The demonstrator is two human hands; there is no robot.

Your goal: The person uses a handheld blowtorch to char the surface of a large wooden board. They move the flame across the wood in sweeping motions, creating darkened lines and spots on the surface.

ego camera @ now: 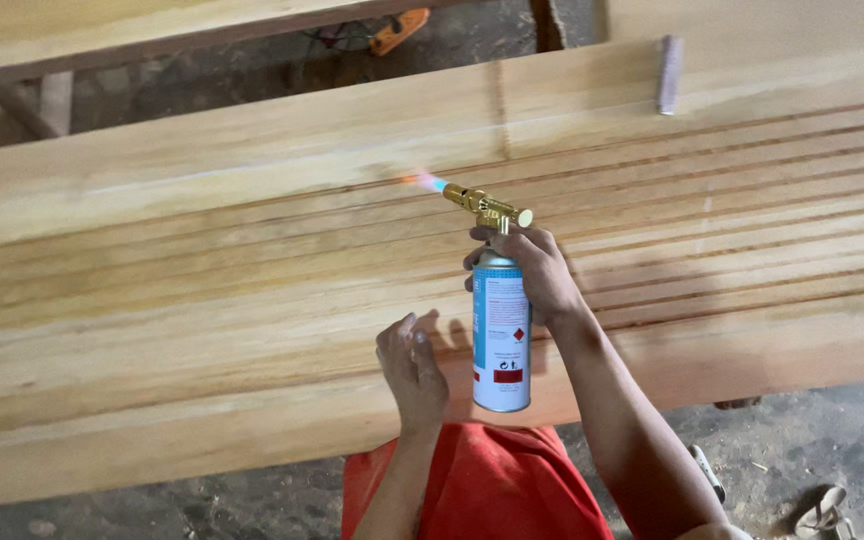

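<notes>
The right hand (pixel 535 272) has its grip closed round the upright blue gas canister (pixel 501 335), its brass torch head (pixel 486 205) flaming up-left onto the grooved plank (pixel 202 270), while the nearer left hand (pixel 412 365) hovers open, empty.

Dusty grey concrete floor (pixel 802 450) under daylight.

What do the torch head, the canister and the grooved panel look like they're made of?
Torch head: likely brass, going by its shiny yellow-gold metal look.
Canister: probably thin painted metal; smooth glossy blue-and-white cylinder with a rolled bottom rim.
Grooved panel: pale wood, apparently unfinished; matte, with visible grain and parallel routed grooves.
</notes>
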